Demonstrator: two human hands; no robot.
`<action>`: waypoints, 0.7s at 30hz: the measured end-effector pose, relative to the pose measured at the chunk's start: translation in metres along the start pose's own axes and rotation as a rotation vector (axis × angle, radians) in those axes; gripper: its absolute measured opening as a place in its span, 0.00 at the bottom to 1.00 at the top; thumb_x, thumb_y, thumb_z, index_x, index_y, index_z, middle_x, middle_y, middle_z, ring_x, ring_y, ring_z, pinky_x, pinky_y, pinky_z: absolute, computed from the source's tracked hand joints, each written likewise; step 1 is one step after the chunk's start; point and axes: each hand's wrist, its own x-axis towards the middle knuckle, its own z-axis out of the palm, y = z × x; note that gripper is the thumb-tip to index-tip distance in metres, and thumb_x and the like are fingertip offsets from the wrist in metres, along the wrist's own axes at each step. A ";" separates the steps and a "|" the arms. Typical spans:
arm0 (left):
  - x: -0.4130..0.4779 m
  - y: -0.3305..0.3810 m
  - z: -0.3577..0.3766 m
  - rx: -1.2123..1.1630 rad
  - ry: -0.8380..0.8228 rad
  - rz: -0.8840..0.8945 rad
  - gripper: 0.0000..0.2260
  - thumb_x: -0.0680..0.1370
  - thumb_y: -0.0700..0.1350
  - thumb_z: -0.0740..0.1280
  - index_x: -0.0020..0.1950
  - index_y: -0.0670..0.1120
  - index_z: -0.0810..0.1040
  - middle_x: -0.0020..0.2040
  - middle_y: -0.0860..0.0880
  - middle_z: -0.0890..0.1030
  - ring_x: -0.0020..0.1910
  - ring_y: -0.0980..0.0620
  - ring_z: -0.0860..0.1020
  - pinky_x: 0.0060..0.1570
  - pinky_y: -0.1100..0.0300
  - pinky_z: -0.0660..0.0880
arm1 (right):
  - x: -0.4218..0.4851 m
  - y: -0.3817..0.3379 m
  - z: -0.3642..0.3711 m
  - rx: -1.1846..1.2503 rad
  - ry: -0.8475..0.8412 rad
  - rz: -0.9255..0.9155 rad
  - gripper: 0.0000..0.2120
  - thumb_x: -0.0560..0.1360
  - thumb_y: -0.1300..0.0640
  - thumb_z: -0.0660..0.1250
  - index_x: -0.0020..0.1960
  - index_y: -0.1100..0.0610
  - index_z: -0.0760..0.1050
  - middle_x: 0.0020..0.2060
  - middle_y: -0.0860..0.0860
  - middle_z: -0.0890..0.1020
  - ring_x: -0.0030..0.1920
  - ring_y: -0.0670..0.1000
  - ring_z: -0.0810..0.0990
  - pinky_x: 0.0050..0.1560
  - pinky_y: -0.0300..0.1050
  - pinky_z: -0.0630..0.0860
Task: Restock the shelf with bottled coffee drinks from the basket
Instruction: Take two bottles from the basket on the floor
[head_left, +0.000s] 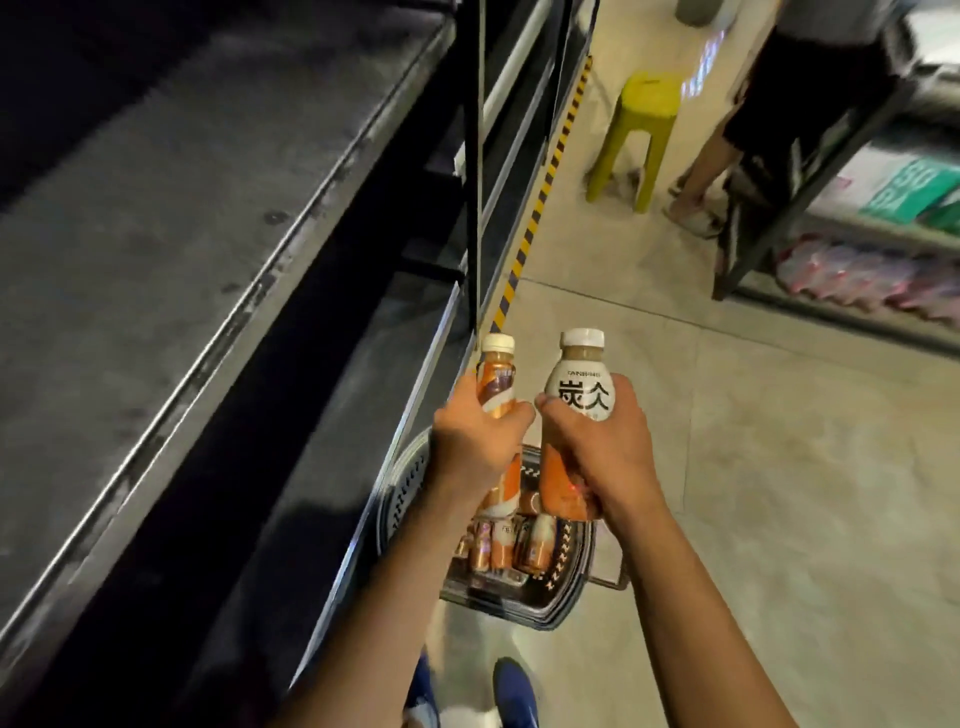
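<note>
Left hand (472, 441) grips an orange-striped plastic bottle (497, 382), right hand (602, 447) a white-labelled plastic bottle (581, 387); both upright, caps up, middles hidden behind curled fingers (553, 413).

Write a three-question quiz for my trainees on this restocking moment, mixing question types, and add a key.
1. True or false: the left hand grips an orange-labelled, white-capped plastic bottle with its cap upward.
2. Where is the dark slotted plastic basket? A) on the dark metal shelf; B) on the pale floor below the hands; C) on the yellow-green plastic stool.
3. Fill in: the right hand grips a white-labelled plastic bottle printed with large ____ characters.
Key: 1 true; 2 B; 3 black.
</note>
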 end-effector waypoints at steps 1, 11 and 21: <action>-0.016 0.016 -0.011 0.002 0.027 0.003 0.09 0.73 0.47 0.73 0.48 0.48 0.75 0.41 0.51 0.81 0.39 0.55 0.80 0.35 0.63 0.75 | -0.011 -0.019 -0.007 0.009 -0.020 -0.043 0.16 0.69 0.49 0.76 0.51 0.45 0.71 0.41 0.45 0.81 0.41 0.45 0.80 0.37 0.42 0.75; -0.191 0.076 -0.136 -0.168 0.554 0.088 0.10 0.73 0.48 0.73 0.42 0.48 0.72 0.35 0.56 0.77 0.31 0.58 0.76 0.32 0.68 0.72 | -0.145 -0.124 -0.005 0.122 -0.451 -0.381 0.23 0.62 0.42 0.76 0.53 0.45 0.73 0.43 0.47 0.83 0.41 0.47 0.83 0.40 0.47 0.81; -0.415 0.056 -0.252 -0.194 1.128 0.030 0.08 0.73 0.49 0.73 0.45 0.52 0.75 0.38 0.51 0.80 0.36 0.56 0.79 0.36 0.62 0.74 | -0.371 -0.180 0.034 0.175 -1.051 -0.658 0.20 0.67 0.52 0.79 0.55 0.46 0.74 0.43 0.46 0.84 0.41 0.44 0.83 0.38 0.37 0.79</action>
